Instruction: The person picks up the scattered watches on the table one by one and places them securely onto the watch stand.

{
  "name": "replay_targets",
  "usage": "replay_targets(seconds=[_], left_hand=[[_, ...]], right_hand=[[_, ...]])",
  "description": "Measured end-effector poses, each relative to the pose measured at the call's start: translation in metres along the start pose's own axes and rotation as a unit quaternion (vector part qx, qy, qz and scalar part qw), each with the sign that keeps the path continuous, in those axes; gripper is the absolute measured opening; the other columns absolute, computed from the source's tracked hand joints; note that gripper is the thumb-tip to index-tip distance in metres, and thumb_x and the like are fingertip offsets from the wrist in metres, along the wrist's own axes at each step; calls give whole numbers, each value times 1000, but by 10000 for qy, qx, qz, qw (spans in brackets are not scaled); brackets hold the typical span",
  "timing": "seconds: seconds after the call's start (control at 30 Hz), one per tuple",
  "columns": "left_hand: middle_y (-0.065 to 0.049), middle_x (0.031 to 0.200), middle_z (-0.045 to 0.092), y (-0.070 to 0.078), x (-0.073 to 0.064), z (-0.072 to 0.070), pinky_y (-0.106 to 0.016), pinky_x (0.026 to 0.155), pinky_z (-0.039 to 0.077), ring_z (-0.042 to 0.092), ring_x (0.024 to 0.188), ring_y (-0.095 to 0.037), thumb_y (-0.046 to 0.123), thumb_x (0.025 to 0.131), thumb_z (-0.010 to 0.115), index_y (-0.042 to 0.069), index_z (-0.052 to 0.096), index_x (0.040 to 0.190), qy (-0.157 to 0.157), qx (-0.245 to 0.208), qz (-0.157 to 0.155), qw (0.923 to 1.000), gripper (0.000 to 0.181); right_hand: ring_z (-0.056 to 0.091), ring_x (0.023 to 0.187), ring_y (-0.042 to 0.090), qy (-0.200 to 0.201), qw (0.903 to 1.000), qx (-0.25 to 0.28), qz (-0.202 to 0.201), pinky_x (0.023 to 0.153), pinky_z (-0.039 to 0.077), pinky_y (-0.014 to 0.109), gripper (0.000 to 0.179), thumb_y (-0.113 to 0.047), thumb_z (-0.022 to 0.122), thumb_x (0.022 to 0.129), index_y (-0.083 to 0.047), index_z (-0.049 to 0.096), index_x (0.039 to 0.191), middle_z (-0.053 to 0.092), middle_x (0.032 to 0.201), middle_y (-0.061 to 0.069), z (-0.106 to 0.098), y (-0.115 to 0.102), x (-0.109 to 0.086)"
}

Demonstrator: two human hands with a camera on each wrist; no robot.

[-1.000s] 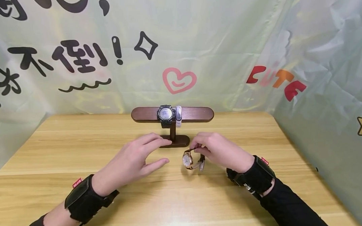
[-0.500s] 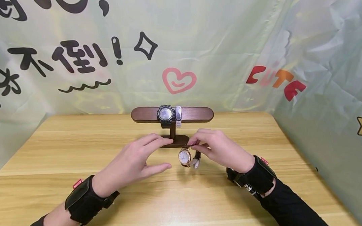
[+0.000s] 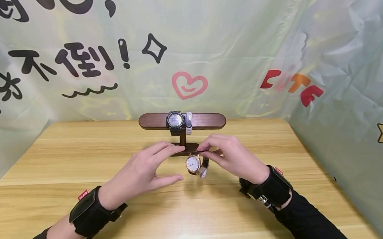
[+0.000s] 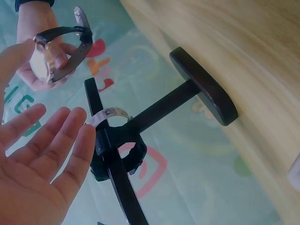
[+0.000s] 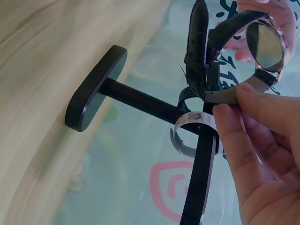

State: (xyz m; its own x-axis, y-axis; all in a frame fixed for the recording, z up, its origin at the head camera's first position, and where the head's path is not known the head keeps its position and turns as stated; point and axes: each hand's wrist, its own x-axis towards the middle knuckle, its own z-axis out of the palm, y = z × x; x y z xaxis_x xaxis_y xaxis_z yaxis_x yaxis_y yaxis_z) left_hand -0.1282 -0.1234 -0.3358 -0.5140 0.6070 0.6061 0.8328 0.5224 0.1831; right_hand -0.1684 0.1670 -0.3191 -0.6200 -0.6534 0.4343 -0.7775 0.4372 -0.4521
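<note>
My right hand [image 3: 226,152] pinches the dark strap of a wristwatch [image 3: 193,163] between thumb and fingers. This watch has a white dial and a gold-coloured case, and it hangs in a loop above the table, in front of a dark wooden watch stand [image 3: 210,120]. In the right wrist view the thumb and fingertips hold the strap [image 5: 225,96], and the case back shows. Facing it, my left hand [image 3: 145,169] is spread with nothing held, its fingers relaxed and the thumb apart. On the stand's bar sit a black digital watch [image 3: 175,121] and a pale slim band [image 3: 188,122], side by side.
The stand's base [image 3: 192,148] rests on the wooden table [image 3: 83,149] toward the back. A printed pale green sheet [image 3: 233,42] rises behind the table and along its right side. Black cuffs [image 3: 92,212] with cameras are worn on both wrists.
My right hand has moved a little left and up with the wristwatch, whose dial has turned more toward the head camera. The left hand has barely shifted. Stand, black watch and pale band stayed put.
</note>
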Motion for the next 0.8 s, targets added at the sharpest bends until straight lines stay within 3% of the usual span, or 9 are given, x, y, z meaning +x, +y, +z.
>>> replay_targets(seconds=[0.37,0.8], left_hand=[[-3,130,70,4,1,0,-34,97,64,71,117,-16,42,88,90,12,63,145,59,-150,25,9999,70],[-3,130,70,10,4,0,-31,98,63,71,117,-16,38,86,93,11,63,143,195,-349,129,9991,70]], right_hand=[[76,96,9,219,9995,207,0,77,65,20,17,-3,81,95,-13,78,107,79,105,-3,1,-10,0],[77,94,10,439,9974,565,-132,74,65,19,15,-3,79,96,-11,77,108,79,106,-1,7,-16,-1]])
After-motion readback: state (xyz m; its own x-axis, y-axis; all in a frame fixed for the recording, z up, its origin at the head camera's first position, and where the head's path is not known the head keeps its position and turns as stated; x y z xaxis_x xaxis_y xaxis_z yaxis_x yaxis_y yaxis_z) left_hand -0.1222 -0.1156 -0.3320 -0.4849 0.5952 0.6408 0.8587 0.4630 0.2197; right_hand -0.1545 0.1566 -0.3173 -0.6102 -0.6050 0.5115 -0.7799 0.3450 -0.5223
